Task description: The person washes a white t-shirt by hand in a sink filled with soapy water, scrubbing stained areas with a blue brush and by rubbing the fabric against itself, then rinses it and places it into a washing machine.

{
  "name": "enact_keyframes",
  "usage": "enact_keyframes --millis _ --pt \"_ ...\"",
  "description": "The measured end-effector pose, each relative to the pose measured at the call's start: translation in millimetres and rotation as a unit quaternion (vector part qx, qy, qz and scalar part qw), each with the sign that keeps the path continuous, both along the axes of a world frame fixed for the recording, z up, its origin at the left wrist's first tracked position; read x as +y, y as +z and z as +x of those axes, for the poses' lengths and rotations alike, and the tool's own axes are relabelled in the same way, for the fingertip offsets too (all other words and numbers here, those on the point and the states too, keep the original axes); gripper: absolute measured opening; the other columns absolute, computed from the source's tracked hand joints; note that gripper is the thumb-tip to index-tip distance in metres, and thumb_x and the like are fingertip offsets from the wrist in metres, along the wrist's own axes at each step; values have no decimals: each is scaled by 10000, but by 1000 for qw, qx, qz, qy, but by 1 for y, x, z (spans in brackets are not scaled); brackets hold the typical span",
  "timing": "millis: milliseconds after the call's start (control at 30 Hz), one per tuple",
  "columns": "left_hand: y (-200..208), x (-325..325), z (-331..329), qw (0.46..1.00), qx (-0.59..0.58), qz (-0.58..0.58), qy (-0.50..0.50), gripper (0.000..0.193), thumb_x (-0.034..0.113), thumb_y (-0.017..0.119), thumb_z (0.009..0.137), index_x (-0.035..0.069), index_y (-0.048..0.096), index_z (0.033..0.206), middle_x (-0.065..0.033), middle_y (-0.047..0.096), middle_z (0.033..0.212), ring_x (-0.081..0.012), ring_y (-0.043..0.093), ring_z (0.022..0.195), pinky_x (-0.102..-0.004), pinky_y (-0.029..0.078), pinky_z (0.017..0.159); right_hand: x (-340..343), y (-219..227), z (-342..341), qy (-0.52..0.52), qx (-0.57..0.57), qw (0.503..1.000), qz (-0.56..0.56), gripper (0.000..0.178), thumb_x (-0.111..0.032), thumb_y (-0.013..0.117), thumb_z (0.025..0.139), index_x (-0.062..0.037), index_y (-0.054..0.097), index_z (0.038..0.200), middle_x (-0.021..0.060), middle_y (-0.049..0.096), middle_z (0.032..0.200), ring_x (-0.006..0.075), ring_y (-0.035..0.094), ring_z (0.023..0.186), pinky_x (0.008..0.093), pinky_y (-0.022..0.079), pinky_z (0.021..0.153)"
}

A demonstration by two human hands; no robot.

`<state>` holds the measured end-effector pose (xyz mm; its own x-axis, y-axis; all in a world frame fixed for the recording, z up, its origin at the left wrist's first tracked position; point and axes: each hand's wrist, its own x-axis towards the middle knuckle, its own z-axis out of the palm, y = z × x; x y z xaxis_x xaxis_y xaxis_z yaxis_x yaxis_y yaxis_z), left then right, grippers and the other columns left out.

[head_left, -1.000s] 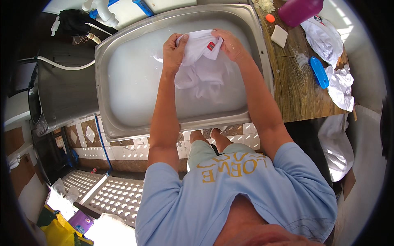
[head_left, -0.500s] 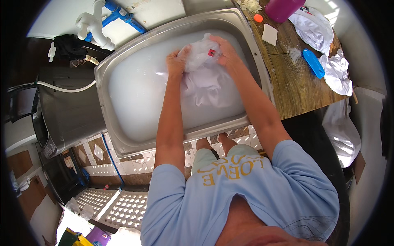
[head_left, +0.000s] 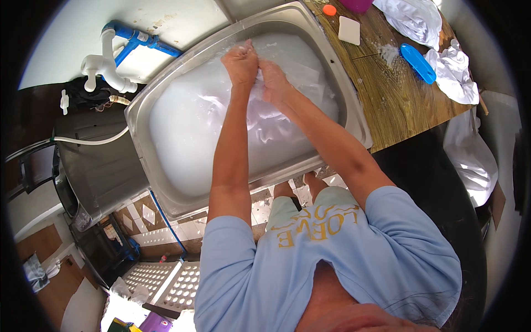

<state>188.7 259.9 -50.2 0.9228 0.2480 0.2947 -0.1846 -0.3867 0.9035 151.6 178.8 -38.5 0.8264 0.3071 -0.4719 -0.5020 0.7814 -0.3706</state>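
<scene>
A wet white cloth (head_left: pixel 272 123) lies partly under cloudy, soapy water in a steel sink (head_left: pixel 354 119). My left hand (head_left: pixel 240 63) is closed in a fist around a bunched part of it, above the water. Just to the right, my right hand (head_left: pixel 273 83) is closed on the same cloth, close against the left. The gathered part is mostly hidden between my hands. The rest of the cloth spreads below my wrists and out to the right in the water.
A wooden counter (head_left: pixel 387 110) adjoins the sink's right side, bearing a blue brush (head_left: pixel 418 63), a pale square block (head_left: pixel 349 30), an orange cap (head_left: pixel 329 10) and crumpled white cloths (head_left: pixel 451 74). A white tap (head_left: pixel 102 69) on blue pipe stands at the upper left.
My hands have come together and moved left, bunching the cloth that was held spread between them. The red patch on it is now out of sight. The whole view has shifted slightly.
</scene>
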Motion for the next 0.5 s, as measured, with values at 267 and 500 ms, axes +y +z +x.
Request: enact_keyframes --millis 267,500 --pt "12 -50 -10 989 -119 -4 -92 401 26 662 801 19 395 502 -77 370 476 -139 301 475 -280 350 491 -26 -121 48 38 -118 926 356 305 -445 610 888 -158 513 852 39 541 809 172 478 642 320 403 561" --pt "49 -31 -15 925 70 -372 -23 444 187 702 845 38 497 480 14 472 476 -81 368 478 -271 376 491 -35 -9 12 -39 51 998 -23 307 -401 593 908 -121 485 846 37 536 786 154 559 765 358 479 620"
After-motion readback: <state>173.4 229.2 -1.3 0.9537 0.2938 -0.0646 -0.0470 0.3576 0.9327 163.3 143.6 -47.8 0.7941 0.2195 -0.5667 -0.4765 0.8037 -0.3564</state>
